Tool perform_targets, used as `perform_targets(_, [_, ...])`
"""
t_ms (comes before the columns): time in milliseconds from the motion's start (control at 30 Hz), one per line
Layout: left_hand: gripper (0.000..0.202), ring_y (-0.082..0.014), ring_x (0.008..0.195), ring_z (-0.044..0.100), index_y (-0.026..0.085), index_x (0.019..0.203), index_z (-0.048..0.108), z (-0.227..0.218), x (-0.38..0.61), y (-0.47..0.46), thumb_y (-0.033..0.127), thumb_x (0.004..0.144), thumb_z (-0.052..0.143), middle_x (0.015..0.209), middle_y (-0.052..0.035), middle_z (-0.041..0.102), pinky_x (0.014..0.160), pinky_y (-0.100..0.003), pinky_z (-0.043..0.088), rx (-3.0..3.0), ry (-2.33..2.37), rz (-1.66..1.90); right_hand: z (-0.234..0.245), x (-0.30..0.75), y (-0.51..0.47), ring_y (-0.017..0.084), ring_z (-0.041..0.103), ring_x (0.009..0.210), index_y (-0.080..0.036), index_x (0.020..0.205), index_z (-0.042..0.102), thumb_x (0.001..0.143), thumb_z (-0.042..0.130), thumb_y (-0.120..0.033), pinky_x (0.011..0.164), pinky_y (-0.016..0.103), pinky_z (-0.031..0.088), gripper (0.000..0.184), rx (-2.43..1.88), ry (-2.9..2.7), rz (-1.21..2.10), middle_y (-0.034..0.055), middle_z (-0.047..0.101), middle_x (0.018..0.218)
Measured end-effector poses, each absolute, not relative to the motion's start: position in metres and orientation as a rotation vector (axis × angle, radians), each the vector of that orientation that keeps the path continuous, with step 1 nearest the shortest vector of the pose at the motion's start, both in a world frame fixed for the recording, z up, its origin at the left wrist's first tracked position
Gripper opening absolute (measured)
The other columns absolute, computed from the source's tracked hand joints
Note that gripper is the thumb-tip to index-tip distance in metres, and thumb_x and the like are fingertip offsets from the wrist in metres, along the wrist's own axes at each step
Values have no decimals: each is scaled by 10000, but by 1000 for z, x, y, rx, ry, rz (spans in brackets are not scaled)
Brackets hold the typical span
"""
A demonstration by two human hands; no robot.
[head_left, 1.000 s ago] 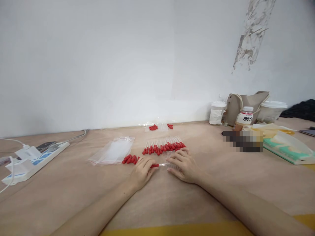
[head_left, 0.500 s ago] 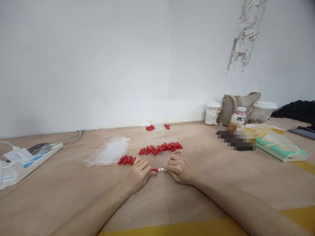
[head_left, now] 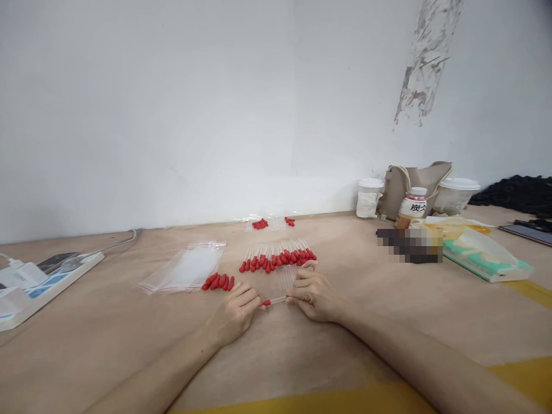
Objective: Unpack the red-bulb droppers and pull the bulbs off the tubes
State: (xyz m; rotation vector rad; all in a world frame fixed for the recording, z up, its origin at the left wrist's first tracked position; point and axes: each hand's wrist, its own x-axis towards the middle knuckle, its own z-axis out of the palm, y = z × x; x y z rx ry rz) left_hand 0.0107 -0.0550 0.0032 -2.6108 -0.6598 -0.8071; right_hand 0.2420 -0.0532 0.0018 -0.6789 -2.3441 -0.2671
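Close together above the table, my left hand and my right hand share one glass dropper. My left fingers pinch its red rubber bulb. My right fingers close on its clear glass tube, whose far part they hide. The bulb and tube appear joined. Beside my right fingers lie several bare glass tubes. A row of glass droppers with red bulbs lies just beyond my hands. Several loose red rubber bulbs are gathered beyond my left hand.
Clear zip bags lie left of the loose bulbs. Near the wall is another clear bag with red bulbs. A power strip sits at left. Cups, a drink bottle and a tissue pack stand or lie at right.
My left hand has shifted slightly left and down, still pinching the red bulb. More of the glass tube shows between my hands. The whole view has moved slightly.
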Motion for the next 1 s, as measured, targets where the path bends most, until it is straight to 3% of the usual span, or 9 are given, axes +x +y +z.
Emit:
perform_targets(233, [156,-146,713,491,176,819,575,10,-9,-56,153,847,424,731,-36,586,671,-288,394,-2529,-714,-985,15,272,-39,125,477,698,-206,685,626,840,458,-300,822,331,248,247,-844,-2328,-62,-5,586,599])
perform_targets(333, [149,-149,774,533,195,893,581,27,-24,-54,201,840,442,825,-38,594,709,-276,420,-2419,-986,-1153,29,295,-28,125,513,698,-224,703,650,831,467,-324,772,305,283,245,-1092,-2228,64,-2,624,679])
perform_targets(467, [233,-149,731,558,209,918,609,48,-43,-43,316,823,425,880,-32,589,663,-258,445,-2173,-1428,-1303,39,305,-24,125,504,594,-200,617,650,798,482,-314,622,251,304,272,-1394,-2192,48,19,622,623])
perform_targets(633, [343,-182,771,579,187,985,605,48,-76,-23,370,759,424,924,-52,614,647,-272,459,-2126,-1879,-1246,33,292,-32,119,468,492,-181,544,608,801,435,-299,524,246,273,332,-1561,-2157,2,42,620,564])
perform_targets(867, [465,-143,653,570,187,1016,540,43,-89,-16,514,686,518,776,-19,604,525,-223,440,-2128,-1986,-1441,9,264,-39,191,589,689,-208,883,618,773,433,-210,702,312,318,215,-1624,-2046,-146,42,661,733])
perform_targets(1000, [466,-135,626,561,191,997,531,41,-84,-17,528,675,532,757,-10,596,517,-226,429,-2132,-1965,-1424,3,248,-43,213,592,730,-183,925,559,765,420,-189,716,340,302,212,-1744,-1929,-174,75,650,784])
